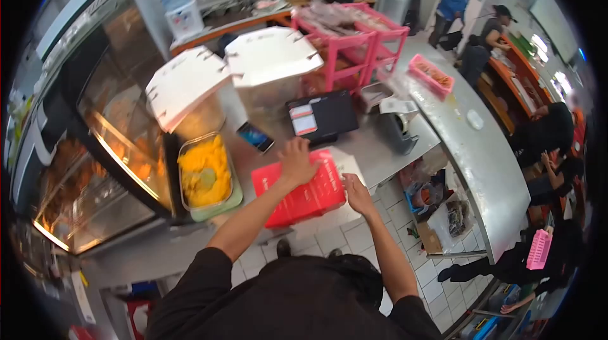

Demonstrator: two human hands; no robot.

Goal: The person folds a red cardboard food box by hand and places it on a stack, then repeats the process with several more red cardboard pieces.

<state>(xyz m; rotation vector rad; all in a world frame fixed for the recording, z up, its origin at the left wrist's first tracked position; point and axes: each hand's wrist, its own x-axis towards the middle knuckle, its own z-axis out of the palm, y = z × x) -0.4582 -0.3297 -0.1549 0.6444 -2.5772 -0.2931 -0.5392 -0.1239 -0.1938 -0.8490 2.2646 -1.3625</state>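
Observation:
A red cardboard box with white print lies in front of me at the counter's near edge. My left hand rests on its top with the fingers spread. At the box's right side, my right hand has its fingers stretched along the edge, beside a white cardboard flap. Whether it touches the flap is hard to tell. Left of the box stands a metal tray of yellow food. A phone and a black device with a white label lie behind the box.
Two stacks of white cardboard stand at the back, near pink crates. A heated glass display is on the left. To the right runs a steel counter with a pink basket. Several people work farther off.

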